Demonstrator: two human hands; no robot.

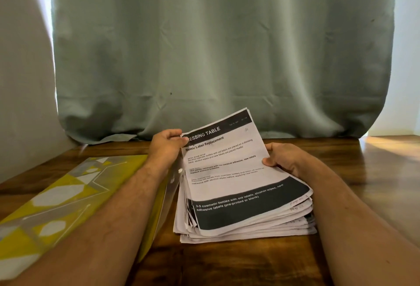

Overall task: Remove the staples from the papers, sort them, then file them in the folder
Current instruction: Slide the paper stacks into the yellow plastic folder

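A thick stack of printed papers (238,194) lies on the wooden table (227,263), its far end lifted off the surface. The top sheet has black bands and the heading "Bottle Label Replacement". My left hand (167,147) pinches the top left corner of the stack. My right hand (280,157) grips the stack's right edge, thumb on top. An open yellow and grey patterned folder (59,197) lies to the left, under my left forearm. A clear plastic sleeve (171,185) stands along the stack's left side. No staple is visible.
A grey-green curtain (222,53) hangs behind the table's far edge. Sunlight falls on the table's right far corner (391,149). Bare wood shows in front of the stack and to the right of it.
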